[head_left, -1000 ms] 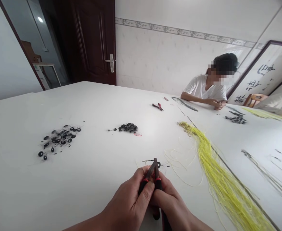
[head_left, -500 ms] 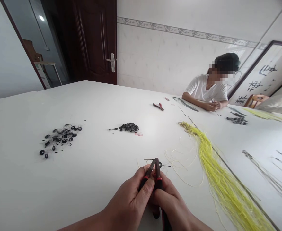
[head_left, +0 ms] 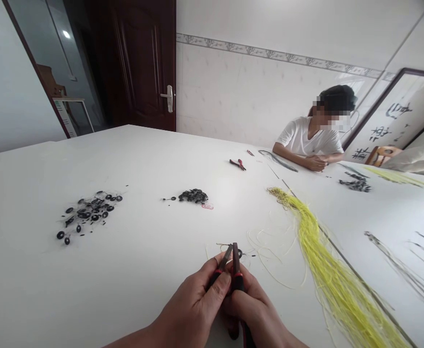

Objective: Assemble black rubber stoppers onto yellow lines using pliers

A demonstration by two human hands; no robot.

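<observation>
Near the table's front edge, my left hand [head_left: 197,290] is closed around a pair of pliers [head_left: 227,256] with grey jaws. My right hand [head_left: 257,304] grips a second pair of pliers [head_left: 236,263], dark-jawed with black and red handles. The two sets of jaws point away from me, their tips almost together. By the tips I see a thin dark wire-like piece [head_left: 222,244] and a small black ring [head_left: 240,253]. What the jaws pinch is too small to make out. My fingers and thumbs hide much of both handles.
Loose black rings [head_left: 94,212] lie left on the white table [head_left: 143,290]; a denser black pile [head_left: 193,195] is at centre. Yellow strands [head_left: 317,241] run along the right. Farther back are red-handled pliers [head_left: 237,165] and a seated person [head_left: 308,140].
The view has tilted slightly, so the table sits a little lower in it. Both my hands keep their grip on the pliers. The person's hands across the table have come together.
</observation>
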